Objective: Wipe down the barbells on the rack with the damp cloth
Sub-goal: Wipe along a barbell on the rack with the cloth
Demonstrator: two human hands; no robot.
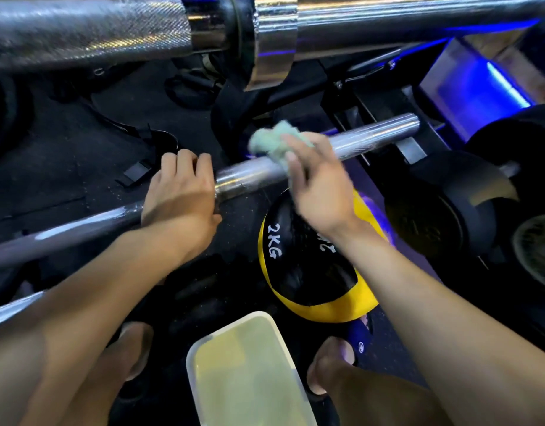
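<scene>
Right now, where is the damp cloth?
In the head view the cloth is just right of centre, held by the right hand against the lower barbell, above the yellow and black 2KG ball.

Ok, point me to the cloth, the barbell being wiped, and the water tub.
cloth (266,140): head view, on the bunched green fabric above the bar.
barbell (375,135): head view, on the bare sleeve right of the cloth.
water tub (249,379): head view, on the liquid-filled inside, between the feet.
</scene>
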